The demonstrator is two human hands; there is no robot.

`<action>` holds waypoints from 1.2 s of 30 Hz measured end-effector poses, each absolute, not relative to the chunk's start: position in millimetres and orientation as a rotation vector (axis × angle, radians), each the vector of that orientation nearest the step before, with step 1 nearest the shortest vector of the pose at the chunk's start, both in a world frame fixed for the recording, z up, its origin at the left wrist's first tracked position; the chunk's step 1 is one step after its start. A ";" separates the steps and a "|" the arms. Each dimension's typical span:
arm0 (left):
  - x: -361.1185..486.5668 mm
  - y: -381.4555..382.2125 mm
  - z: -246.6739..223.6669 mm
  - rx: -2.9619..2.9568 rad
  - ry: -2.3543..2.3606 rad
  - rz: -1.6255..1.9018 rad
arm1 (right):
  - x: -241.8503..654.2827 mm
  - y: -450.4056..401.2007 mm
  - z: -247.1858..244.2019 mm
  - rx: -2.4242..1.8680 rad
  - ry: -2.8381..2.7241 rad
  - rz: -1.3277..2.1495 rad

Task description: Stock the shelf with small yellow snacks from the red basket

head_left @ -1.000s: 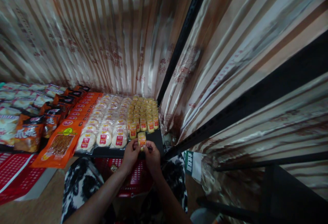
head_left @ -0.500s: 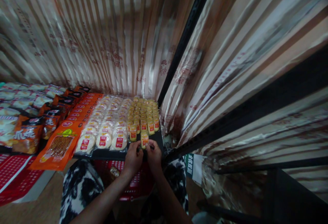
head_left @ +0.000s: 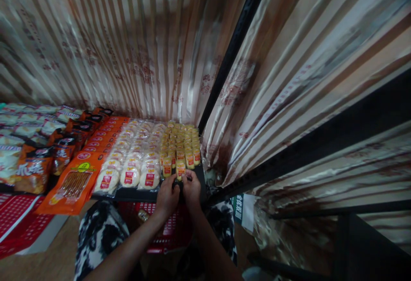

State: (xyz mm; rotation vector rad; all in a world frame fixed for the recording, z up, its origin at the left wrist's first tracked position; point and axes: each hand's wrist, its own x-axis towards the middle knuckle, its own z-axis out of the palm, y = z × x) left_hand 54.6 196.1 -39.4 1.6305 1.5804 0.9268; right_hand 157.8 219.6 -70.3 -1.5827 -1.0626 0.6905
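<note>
At the front of the rows of small yellow snack packs, one yellow snack pack (head_left: 180,168) with a red and yellow label stands upright on the dark shelf. My right hand (head_left: 192,188) has its bent fingers on the pack's lower right side. From the lower left, my left hand (head_left: 167,194) holds the same pack, its fingers curled and their tips partly hidden. Behind it stand several rows of matching small snack packs (head_left: 189,146). Left of my hands, round white crackers (head_left: 149,176) in clear wrappers lie in overlapping rows.
Farther left are orange bags of stick snacks (head_left: 72,182), orange and black chip bags (head_left: 34,169) and white snack bags (head_left: 11,156). Red baskets (head_left: 168,234) sit below the shelf edge. A black metal post (head_left: 224,71) rises at the right, before a striped plastic sheet (head_left: 128,49).
The yellow pack has moved slightly away from me, up against the rows behind it. My right fingers have moved up a little; my left hand stays nearly in place.
</note>
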 end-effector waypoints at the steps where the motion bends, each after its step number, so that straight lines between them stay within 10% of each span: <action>1: 55.0 196.6 -39.2 1.637 1.587 0.921 | 157.5 221.1 -70.9 -1.577 -1.059 0.692; 36: 49.9 202.4 -45.9 1.760 1.635 0.937 | 143.0 224.9 -71.4 -1.580 -1.267 0.471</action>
